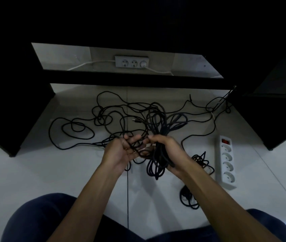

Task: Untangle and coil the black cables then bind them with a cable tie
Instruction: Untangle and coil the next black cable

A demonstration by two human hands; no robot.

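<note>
Right hand [163, 151] clenched round coiled bundle [158, 137]; left hand [121, 151] pinched loose strand [72, 133] beside bundle. Cable likely light, limp, snag-prone; grip coil's middle.

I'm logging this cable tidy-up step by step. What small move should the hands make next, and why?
Probably the left hand should draw in another length of the loose cable and lay it as one more loop onto the bundle that the right hand grips. Much cable still sprawls tangled on the floor, so binding seems premature.
</note>
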